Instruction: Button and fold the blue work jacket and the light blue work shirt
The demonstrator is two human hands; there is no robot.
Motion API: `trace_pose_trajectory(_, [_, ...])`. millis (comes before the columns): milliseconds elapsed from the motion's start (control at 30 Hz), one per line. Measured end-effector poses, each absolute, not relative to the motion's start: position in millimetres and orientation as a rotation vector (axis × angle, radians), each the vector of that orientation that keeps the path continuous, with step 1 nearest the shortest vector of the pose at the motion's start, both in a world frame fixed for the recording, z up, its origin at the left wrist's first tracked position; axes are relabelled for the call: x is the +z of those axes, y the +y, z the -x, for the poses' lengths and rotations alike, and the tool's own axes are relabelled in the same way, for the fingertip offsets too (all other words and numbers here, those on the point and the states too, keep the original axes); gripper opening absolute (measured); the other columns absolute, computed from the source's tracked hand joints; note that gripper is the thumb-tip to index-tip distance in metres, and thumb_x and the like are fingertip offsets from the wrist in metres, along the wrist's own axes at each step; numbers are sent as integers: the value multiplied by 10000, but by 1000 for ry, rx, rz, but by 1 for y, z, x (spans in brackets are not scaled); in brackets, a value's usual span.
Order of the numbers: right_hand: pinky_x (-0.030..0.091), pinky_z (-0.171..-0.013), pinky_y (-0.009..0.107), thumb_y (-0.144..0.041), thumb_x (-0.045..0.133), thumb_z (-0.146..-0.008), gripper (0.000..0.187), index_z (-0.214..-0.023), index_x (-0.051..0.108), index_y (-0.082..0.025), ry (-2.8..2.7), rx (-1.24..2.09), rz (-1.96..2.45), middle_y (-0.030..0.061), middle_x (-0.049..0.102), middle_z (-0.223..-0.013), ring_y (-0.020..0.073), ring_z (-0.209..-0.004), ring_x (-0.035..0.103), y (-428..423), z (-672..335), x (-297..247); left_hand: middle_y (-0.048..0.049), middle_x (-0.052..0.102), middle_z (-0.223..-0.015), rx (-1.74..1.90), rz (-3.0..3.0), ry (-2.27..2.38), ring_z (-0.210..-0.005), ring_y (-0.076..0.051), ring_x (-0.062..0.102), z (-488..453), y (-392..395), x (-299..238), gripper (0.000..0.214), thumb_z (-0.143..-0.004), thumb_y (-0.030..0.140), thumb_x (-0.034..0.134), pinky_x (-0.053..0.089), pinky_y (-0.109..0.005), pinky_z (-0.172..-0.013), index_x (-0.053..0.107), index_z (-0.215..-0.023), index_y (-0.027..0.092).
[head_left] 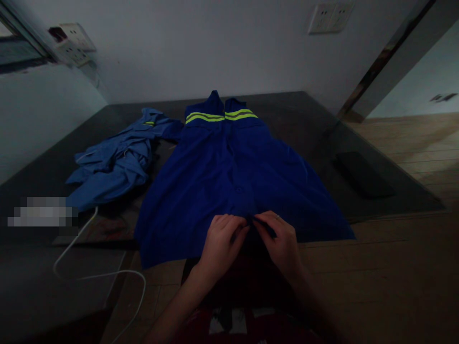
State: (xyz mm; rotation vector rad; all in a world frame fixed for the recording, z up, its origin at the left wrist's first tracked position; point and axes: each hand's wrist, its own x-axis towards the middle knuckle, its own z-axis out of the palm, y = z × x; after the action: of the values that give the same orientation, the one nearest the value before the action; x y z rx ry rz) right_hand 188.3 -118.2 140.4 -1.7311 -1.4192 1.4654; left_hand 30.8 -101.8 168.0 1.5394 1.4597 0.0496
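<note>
A dark blue work jacket lies spread on the dark table, with yellow-and-grey reflective bands across its far part. Its button front runs down the middle toward me, and the lower hem hangs past the near table edge. At that hem, my left hand pinches the cloth between thumb and fingers. Close beside it, my right hand pinches the same front edge, a ring showing on one finger. The fingertips of both hands almost meet, and whether a button is between them is too dark to tell.
A crumpled lighter blue garment lies on the left of the table. A flat black object rests at the right. A white cable loops down at the near left. Sockets are on the wall behind.
</note>
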Motion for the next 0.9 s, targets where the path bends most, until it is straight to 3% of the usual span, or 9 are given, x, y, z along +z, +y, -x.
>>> trace_pose_trajectory(367, [514,-706,292,-190,526,-882,115,-871,640,-200,-1489,1294,1825,48,650,-799,172,-748,626,-120,-189,136,0,621,-746,44,-1566,1438,-721,-151,550,-31,-105,167,63,-901,208,513,381,-306,-713,566,-869,194])
trace_pose_trajectory(667, [534,-738,304,-192,485,-895,189,-924,671,-206,-1415,1541,1691,60,674,-857,186,-808,643,-118,-189,138,4,610,-733,1,-1527,1532,-713,-148,560,-31,-107,165,99,-908,209,487,385,-303,-711,558,-841,194])
trace_pose_trajectory(900, [531,-724,289,-184,505,-886,160,-896,663,-206,-1417,1548,1704,51,664,-832,175,-785,635,-118,-192,140,18,590,-680,34,-1526,1575,-674,-143,552,-33,-109,163,90,-885,193,516,377,-296,-695,553,-803,193])
